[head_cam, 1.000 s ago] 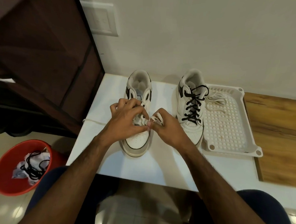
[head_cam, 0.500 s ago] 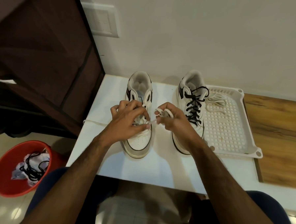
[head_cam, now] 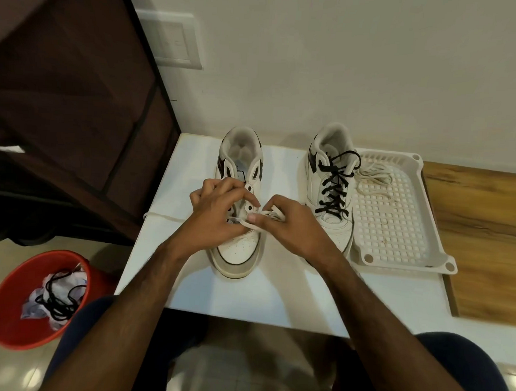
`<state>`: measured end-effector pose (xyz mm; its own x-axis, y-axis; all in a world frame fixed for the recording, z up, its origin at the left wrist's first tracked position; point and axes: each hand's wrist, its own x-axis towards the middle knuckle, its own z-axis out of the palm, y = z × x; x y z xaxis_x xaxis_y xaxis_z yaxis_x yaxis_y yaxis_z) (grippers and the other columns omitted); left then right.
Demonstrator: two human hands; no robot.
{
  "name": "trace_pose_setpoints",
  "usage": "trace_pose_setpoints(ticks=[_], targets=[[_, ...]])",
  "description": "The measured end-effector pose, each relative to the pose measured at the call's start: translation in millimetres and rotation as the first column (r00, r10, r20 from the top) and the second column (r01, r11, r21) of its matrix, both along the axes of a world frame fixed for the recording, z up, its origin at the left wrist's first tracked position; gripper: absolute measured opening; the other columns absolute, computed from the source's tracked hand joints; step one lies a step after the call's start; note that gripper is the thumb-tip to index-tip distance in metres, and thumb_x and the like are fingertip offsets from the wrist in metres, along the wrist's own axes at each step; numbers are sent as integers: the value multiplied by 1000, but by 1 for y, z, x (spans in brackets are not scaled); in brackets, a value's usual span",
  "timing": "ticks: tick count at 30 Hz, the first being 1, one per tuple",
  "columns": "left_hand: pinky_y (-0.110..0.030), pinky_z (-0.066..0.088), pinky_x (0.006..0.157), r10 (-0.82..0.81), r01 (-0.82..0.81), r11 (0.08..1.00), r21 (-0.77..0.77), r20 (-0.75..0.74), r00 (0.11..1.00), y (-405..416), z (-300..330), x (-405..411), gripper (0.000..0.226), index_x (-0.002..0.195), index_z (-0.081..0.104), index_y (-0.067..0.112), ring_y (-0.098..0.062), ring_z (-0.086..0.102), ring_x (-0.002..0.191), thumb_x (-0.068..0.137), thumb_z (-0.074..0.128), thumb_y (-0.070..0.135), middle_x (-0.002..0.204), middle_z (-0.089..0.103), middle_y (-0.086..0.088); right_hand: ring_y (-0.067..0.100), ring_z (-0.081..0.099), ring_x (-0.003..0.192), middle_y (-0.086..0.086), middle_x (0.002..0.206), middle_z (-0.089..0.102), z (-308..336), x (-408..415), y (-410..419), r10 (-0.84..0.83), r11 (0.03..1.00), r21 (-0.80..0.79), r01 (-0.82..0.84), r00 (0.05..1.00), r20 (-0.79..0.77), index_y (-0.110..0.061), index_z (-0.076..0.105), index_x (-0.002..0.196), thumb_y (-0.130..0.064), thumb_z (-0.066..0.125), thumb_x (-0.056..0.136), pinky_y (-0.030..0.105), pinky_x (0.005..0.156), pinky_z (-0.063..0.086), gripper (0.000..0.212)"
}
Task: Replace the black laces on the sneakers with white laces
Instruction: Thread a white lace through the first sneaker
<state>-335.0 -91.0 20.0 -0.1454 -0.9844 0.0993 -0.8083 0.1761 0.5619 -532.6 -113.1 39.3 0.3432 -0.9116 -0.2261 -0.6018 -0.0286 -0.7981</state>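
Two white sneakers stand on a white table [head_cam: 275,292]. The left sneaker [head_cam: 238,254] has no black lace; a white lace [head_cam: 267,215] runs across its lower eyelets. My left hand [head_cam: 217,214] rests over the sneaker's middle, fingers curled on the eyelet area and the lace. My right hand [head_cam: 291,224] pinches a looped end of the white lace just right of the shoe. The lace's other end [head_cam: 160,216] trails off to the table's left edge. The right sneaker [head_cam: 330,187] still carries its black lace [head_cam: 335,187].
A white perforated tray [head_cam: 398,226] right of the shoes holds another white lace [head_cam: 372,177]. A red bucket [head_cam: 15,299] on the floor at left contains a black lace [head_cam: 58,298] and crumpled paper. A dark cabinet stands at left, a wooden board [head_cam: 487,237] at right.
My right hand went up and right with the lace loop half a second ago, then came back down close to my left hand. The left hand stayed on the shoe.
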Motion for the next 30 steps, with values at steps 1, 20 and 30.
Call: trace_pose_setpoints(ticks=[1, 20, 30], targets=[[-30, 15, 94, 1, -1, 1000, 3, -7, 1000, 0, 0, 0, 38, 112, 62, 47, -4, 27, 124, 76, 68, 54, 124, 42, 28, 7, 64, 73, -8, 77, 71, 0, 4, 2, -4, 1000, 16, 4, 1000, 7, -25, 65, 87, -69, 67, 82, 37, 73, 53, 44], [-25, 10, 90, 21, -21, 1000, 17, -9, 1000, 2, 2, 0, 26, 94, 62, 47, -1, 25, 120, 77, 81, 41, 118, 43, 29, 13, 47, 78, 3, 82, 53, 26, -29, -17, 52, 949, 187, -254, 711, 702, -7, 59, 93, -4, 57, 91, 27, 71, 35, 4], [-29, 13, 93, 11, -10, 999, 40, -34, 999, 4, 2, 2, 30, 104, 64, 44, -5, 26, 125, 80, 81, 44, 121, 41, 30, 9, 47, 53, 0, 69, 58, 18, -10, -5, -154, 978, 181, 107, 950, 270, -17, 53, 95, -34, 67, 95, 25, 54, 35, 22]])
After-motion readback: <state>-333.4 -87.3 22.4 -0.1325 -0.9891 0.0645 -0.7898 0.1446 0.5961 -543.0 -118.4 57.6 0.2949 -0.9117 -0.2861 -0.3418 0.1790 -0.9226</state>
